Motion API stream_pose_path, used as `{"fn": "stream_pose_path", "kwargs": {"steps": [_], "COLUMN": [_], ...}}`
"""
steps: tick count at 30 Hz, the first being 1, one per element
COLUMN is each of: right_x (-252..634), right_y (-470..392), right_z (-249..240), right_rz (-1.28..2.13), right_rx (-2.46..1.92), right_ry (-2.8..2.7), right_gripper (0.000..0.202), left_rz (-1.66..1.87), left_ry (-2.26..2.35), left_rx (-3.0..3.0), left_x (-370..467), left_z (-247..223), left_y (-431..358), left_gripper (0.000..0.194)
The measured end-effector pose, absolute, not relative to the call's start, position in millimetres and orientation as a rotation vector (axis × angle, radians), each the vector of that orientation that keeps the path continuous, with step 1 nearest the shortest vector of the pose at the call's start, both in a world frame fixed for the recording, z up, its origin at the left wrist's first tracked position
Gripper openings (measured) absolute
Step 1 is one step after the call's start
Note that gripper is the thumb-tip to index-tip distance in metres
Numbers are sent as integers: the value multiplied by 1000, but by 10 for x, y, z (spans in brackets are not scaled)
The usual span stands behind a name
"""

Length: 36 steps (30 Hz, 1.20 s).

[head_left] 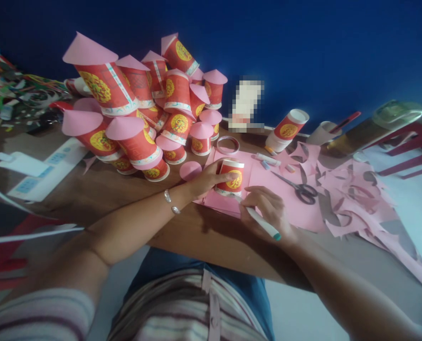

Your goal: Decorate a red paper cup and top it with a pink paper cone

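Note:
My left hand (pixel 209 180) is wrapped round a red paper cup (pixel 231 177) with a yellow round emblem, its white rim toward the top. Between the fingers of my right hand (pixel 266 208) is a white marker (pixel 261 221) with a green end; its tip is at the cup's lower edge. Under the cup lie pink paper sheets (pixel 282 203). A small pink paper disc (pixel 190 171) rests on the table just left of them. Behind the cup is a roll of tape (pixel 228 145). Scissors (pixel 303 192) lie on the pink sheets to the right.
Many red cups with pink cone tops (pixel 134 142) are piled at the left. Pink scraps (pixel 360 199) cover the right side. A stack of cups (pixel 287 130) stands at the back. A power strip (pixel 49 170) with white cables lies on the wooden table (pixel 182 227).

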State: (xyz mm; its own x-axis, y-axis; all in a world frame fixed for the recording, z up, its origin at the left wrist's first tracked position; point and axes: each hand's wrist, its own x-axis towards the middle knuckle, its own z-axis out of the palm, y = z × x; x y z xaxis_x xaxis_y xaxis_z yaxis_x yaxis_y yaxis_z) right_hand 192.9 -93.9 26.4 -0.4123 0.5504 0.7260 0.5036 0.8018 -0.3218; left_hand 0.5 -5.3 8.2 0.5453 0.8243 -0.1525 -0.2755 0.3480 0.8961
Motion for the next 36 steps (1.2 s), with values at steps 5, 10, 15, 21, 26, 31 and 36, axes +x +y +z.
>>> {"fn": "stream_pose_path", "kwargs": {"steps": [5, 10, 15, 21, 26, 31, 36], "right_x": [1932, 1920, 1914, 1921, 1915, 1909, 1924], "right_y": [-942, -949, -941, -939, -938, -932, -932], "right_z": [252, 246, 255, 256, 244, 221, 202], "right_rz": [82, 94, 62, 65, 65, 50, 60], "right_rx": [-718, -715, -726, -737, -740, -742, -722], "right_ry": [-2079, -2095, -2103, -2124, -2120, -2113, -2101], "right_gripper": [27, 26, 26, 26, 25, 24, 22], "left_rz": [786, 794, 797, 798, 805, 794, 796], "left_ry": [666, 672, 680, 689, 690, 695, 712], "left_rx": [959, 976, 999, 1023, 1051, 1078, 1084], "left_x": [7, 7, 6, 5, 2, 0, 4], "left_z": [69, 54, 38, 25, 30, 39, 45], "left_y": [-36, -33, -36, -35, -43, -55, -61], "left_gripper": [66, 66, 65, 64, 67, 70, 72]}}
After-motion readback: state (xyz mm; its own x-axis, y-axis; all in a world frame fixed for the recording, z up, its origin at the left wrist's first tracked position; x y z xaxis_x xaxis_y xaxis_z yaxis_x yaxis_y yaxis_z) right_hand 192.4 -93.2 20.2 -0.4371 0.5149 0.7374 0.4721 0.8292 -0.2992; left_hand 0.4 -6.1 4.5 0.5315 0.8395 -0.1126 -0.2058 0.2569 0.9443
